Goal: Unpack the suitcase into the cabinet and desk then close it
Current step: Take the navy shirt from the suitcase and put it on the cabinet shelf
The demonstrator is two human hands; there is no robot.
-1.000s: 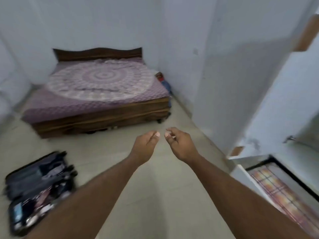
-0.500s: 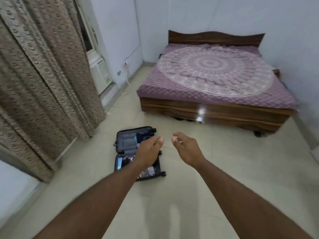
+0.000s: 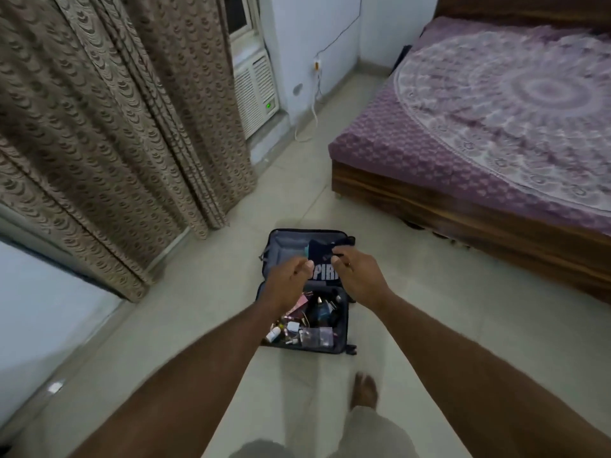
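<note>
Dark fabric-lined suitcase (image 3: 305, 289) lies open on glossy tiles; both hands' loosely curled fingers (image 3: 299, 264) hold nothing.

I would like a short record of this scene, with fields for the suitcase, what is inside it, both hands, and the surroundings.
suitcase: dark soft-sided suitcase, lying open on the pale tiled floor
far half: folded dark garment with white letters
near half: small bottles and toiletries, loose
left hand: above the suitcase, fingers loosely curled, holding nothing
right hand: above the suitcase, holding nothing
surroundings: wooden bed with purple patterned cover to the right; brown patterned curtain to the left
</note>
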